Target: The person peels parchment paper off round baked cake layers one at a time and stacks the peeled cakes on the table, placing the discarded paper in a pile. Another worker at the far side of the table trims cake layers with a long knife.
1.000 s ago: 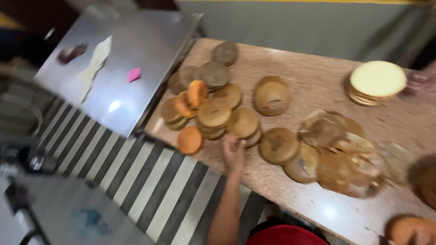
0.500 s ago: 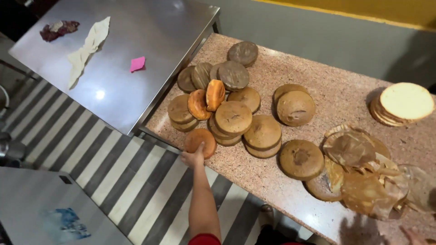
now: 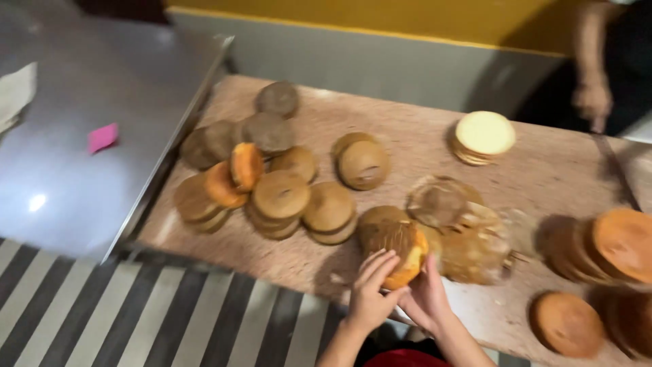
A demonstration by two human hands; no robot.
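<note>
Left hand (image 3: pixel 370 293) and right hand (image 3: pixel 426 299), fingers wrapped, both holding tilted round brown sponge cake (image 3: pixel 399 251) at six o'clock on speckled stone counter (image 3: pixel 407 146); stacked brown cakes (image 3: pixel 282 197) at ten o'clock.

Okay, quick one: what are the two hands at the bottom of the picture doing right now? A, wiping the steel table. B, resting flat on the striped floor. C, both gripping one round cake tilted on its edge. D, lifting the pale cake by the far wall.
C: the left hand and right hand close around one round cake tilted up at the counter's near edge.
</note>
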